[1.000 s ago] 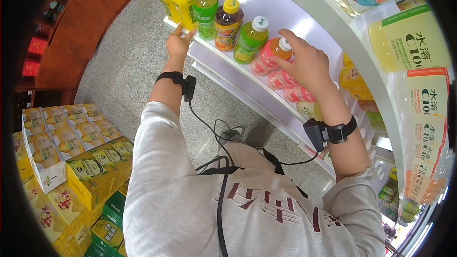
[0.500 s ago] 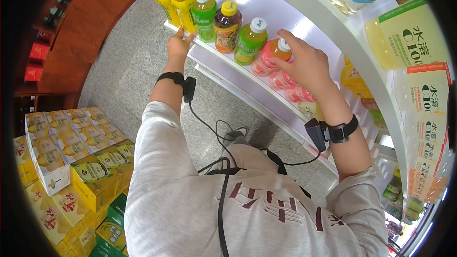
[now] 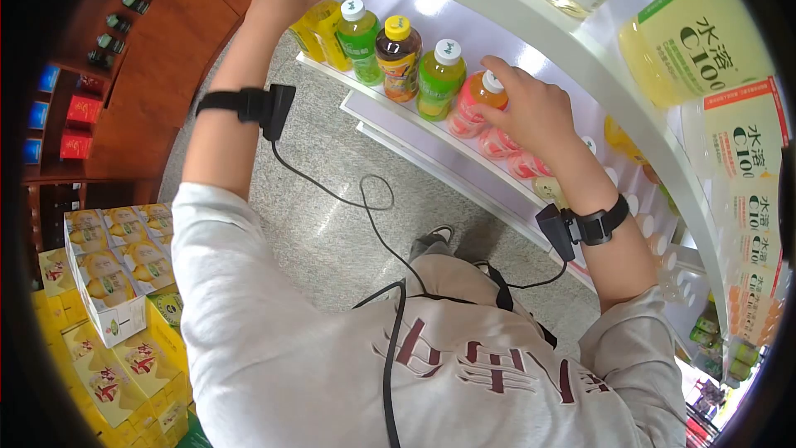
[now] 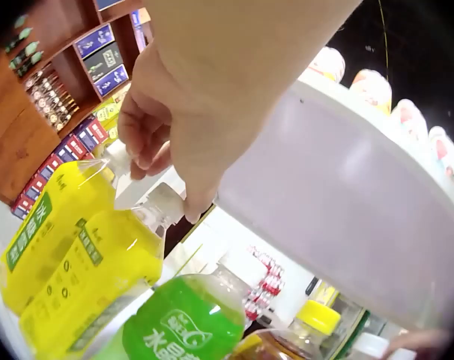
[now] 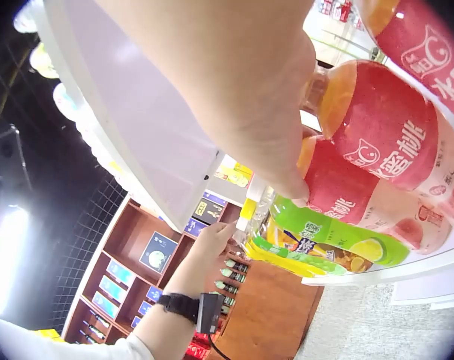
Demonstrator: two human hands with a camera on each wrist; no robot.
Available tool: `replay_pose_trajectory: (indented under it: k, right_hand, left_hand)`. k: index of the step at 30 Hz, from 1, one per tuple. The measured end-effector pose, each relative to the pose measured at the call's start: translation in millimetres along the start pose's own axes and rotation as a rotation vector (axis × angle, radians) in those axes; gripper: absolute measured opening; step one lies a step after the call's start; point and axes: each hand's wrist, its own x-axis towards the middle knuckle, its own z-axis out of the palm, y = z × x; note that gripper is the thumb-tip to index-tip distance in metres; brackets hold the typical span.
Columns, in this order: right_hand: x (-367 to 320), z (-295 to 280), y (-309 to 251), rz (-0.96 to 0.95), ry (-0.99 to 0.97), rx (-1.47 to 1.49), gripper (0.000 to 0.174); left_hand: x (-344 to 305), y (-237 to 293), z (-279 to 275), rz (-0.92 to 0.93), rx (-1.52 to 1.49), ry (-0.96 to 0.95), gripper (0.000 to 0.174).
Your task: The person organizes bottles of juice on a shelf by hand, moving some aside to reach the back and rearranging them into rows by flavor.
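Note:
Two yellow bottles (image 3: 332, 40) stand side by side at the shelf's left end. Over their tops is my left hand (image 3: 282, 5); in the left wrist view its curled fingers and thumb hold their white caps (image 4: 164, 202). A green bottle (image 3: 360, 50), a brown one with a yellow cap (image 3: 398, 66) and another green one (image 3: 439, 87) follow to the right. My right hand (image 3: 535, 112) holds the upper part of a pink bottle (image 3: 466, 116), thumb on the near side; in the right wrist view the hand (image 5: 249, 97) partly hides that bottle (image 5: 339, 180).
More pink bottles (image 3: 531, 167) continue the row rightward on the white shelf (image 3: 514, 37). Above hangs a curved shelf edge with large drink labels (image 3: 705, 41). Stacked boxes (image 3: 108, 249) stand lower left, wooden shelving (image 3: 157, 58) behind them. Cables run from both wrist cameras.
My left hand has moved up from the front of the yellow bottles to their caps, its forearm swinging left. My right hand has stayed at the pink bottle.

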Motion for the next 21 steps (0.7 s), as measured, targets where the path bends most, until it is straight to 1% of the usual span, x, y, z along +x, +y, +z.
replay_pose_trajectory:
  k: [1, 2, 4, 5, 7, 8, 10, 14, 17, 19, 21]
  right_hand:
    - [-0.2, -0.8, 1.2, 0.01, -0.034, -0.001, 0.058]
    - [-1.2, -1.7, 0.5, 0.016, -0.031, 0.001, 0.058]
    - [-2.0, -3.9, -1.3, -0.014, 0.012, 0.049, 0.051]
    - [-2.2, -3.3, 0.5, -0.008, 0.016, 0.051, 0.051]
    - [-1.5, 1.0, 3.4, -0.027, 0.011, 0.017, 0.056]
    - [-1.9, 1.8, 3.5, -0.025, 0.013, 0.021, 0.056]
    - [-1.7, 2.5, 3.3, -0.033, 0.028, 0.006, 0.056]
    - [-2.3, 0.9, 3.3, -0.029, 0.021, 0.012, 0.056]
    - [-2.9, 1.8, 4.2, -0.038, 0.032, 0.017, 0.056]
    - [-3.3, 0.7, 2.3, -0.042, 0.079, 0.04, 0.046]
    - [-3.5, 1.9, 2.7, -0.046, 0.085, 0.037, 0.046]
  left_hand:
    - [9.8, 4.2, -0.7, 0.008, 0.109, -0.157, 0.056]
    - [16.7, 4.4, 2.1, 0.015, 0.111, -0.157, 0.056]
    - [28.4, -2.0, 13.3, 0.141, 0.159, -0.253, 0.052]
    - [33.9, -5.8, 17.6, 0.148, 0.162, -0.253, 0.052]
    - [41.8, -13.7, 24.3, 0.246, 0.173, -0.237, 0.05]
    - [44.2, -17.0, 28.3, 0.248, 0.178, -0.237, 0.05]
    - [47.8, -21.4, 33.7, 0.324, 0.183, -0.176, 0.046]
    - [51.1, -24.3, 33.4, 0.317, 0.177, -0.217, 0.043]
    - [41.5, -12.9, 19.8, 0.306, 0.175, -0.251, 0.041]
    - [38.7, -10.6, 16.2, 0.338, 0.179, -0.263, 0.037]
    - [37.3, -11.2, 16.1, 0.348, 0.184, -0.246, 0.035]
